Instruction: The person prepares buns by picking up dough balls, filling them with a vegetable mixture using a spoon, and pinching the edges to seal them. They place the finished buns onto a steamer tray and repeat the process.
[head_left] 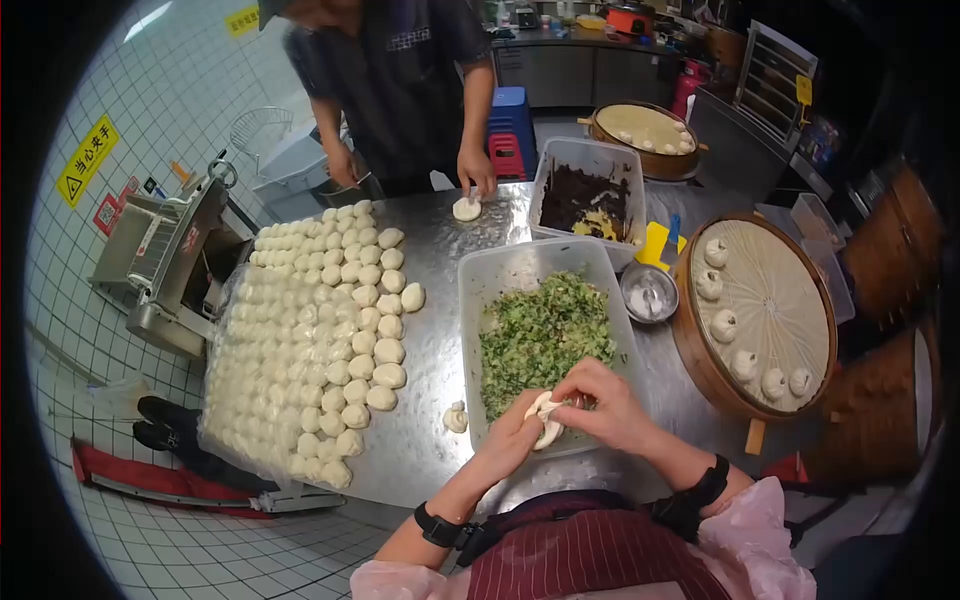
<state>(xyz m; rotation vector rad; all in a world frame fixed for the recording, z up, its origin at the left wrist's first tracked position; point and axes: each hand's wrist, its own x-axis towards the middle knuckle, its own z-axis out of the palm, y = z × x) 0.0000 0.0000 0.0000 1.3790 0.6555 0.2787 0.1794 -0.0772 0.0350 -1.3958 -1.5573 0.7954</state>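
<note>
My left hand (507, 440) holds a piece of white dough (547, 432) over the near edge of a clear plastic tub (472, 330). The fingers of my right hand (597, 405) pinch the top edge of the same dough. Chopped green filling (545, 335) fills much of the tub. A small twisted lump of dough (456, 418) sits on the metal table (420, 440) left of the tub. Several filled buns (723, 325) lie along the left and lower rim of a round bamboo steamer (822, 370) at the right.
Rows of dough pieces (380, 350) cover the table's left part, some under plastic. A co-worker (400, 90) across the table handles a dough disc (467, 209). Behind the green filling stands a tub of dark filling (590, 190). A metal bowl (649, 293) and a second steamer (645, 135) are at the right.
</note>
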